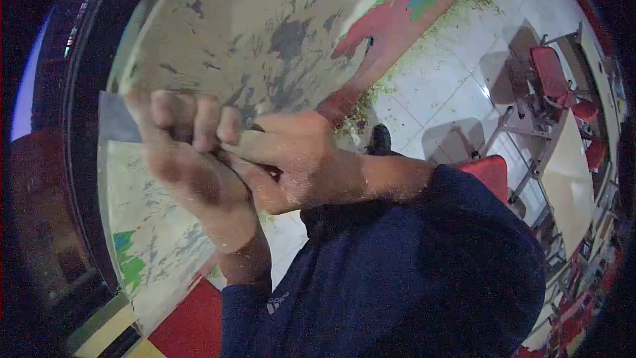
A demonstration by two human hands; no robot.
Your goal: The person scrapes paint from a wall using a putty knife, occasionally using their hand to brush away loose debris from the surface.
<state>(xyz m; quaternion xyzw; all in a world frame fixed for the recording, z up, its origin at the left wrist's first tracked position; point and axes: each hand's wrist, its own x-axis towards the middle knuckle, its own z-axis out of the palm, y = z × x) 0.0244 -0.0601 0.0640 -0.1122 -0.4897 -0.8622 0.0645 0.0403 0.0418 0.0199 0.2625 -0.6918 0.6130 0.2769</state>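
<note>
- One tiled floor shows at 2 o'clock, strewn with greenish crumbs, its rest hidden by what stands over it.
- Paint-marked surface, pale and red-edged, from 11 round to 8 o'clock, behind both hands; cut off at the top, so I can't tell its full shape.
- Navy top at 5 o'clock, covering much of the floor.
- Pale table at 3 o'clock, warped and dim toward the rim.
- Red chair, also at 3 o'clock, half lost behind the shoulder.
- Dark shoe, just off centre toward 2, partly covered.
- Left hand at 9 o'clock, blurred, fingers curled in.
- Right hand, near centre, bunched tight, its fingertips meeting the left's; whether either grips anything, I cannot tell.
</note>
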